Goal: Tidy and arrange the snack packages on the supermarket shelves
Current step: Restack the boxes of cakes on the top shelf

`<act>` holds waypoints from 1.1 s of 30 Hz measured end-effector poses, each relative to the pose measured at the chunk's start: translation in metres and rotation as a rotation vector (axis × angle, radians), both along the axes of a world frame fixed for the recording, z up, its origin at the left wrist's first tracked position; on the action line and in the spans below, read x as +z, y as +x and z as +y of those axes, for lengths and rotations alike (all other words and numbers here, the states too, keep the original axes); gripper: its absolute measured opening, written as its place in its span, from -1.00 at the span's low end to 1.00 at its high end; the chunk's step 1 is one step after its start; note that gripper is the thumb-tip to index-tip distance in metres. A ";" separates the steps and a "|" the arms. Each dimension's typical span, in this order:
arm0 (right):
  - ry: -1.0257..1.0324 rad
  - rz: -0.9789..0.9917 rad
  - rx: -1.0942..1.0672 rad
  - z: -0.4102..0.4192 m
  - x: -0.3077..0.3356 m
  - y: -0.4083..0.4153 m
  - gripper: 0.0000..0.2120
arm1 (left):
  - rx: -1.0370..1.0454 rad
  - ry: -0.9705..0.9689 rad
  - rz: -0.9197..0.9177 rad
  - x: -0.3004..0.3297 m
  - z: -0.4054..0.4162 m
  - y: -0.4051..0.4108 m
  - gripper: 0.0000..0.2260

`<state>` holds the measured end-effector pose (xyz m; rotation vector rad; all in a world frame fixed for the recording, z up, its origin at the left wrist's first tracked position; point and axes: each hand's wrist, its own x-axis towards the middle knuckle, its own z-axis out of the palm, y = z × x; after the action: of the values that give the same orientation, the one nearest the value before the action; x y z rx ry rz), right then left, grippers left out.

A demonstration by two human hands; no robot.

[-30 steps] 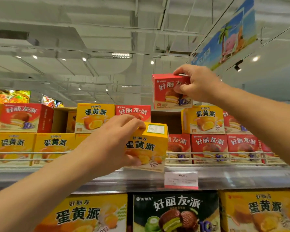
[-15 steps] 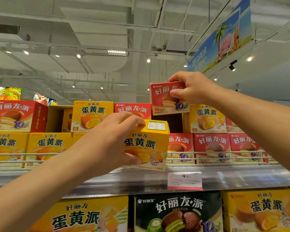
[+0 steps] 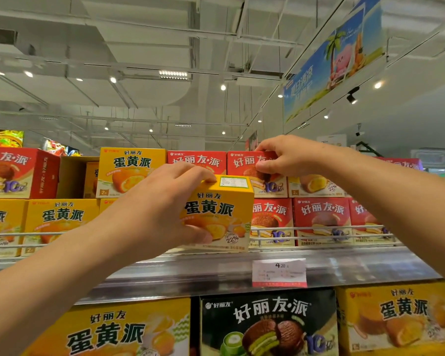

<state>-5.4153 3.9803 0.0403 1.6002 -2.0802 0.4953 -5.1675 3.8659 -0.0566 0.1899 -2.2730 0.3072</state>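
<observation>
My left hand [image 3: 159, 209] grips a small yellow egg-yolk pie box [image 3: 221, 214] in front of the top shelf's wire rail, fingers over its top edge and thumb under its lower front. My right hand [image 3: 288, 156] holds a small red choco pie box [image 3: 267, 181] by its top, thumb on the front. That red box now sits in the upper row, on the red boxes below and beside another red box [image 3: 197, 161]. Part of its front is hidden by my right hand and by the yellow box.
The top shelf holds stacked yellow boxes [image 3: 59, 219] at left and red boxes [image 3: 321, 217] at right behind a wire rail [image 3: 319, 228]. A price tag [image 3: 279, 272] hangs on the metal shelf edge. Larger yellow and black boxes [image 3: 267, 325] fill the shelf below. A banner [image 3: 334, 57] hangs overhead.
My right hand has lowered the red box from above the stack down into the gap in the upper row. My left hand keeps hold of the yellow box.
</observation>
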 end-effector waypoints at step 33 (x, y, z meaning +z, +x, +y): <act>-0.110 0.060 -0.154 0.091 -0.012 -0.017 -0.41 | 0.163 0.072 0.009 0.001 0.021 -0.006 -0.23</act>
<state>-5.4325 4.0711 0.0285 1.3646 -2.0739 0.4931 -5.1737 3.8868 -0.0555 0.4138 -2.2660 0.3083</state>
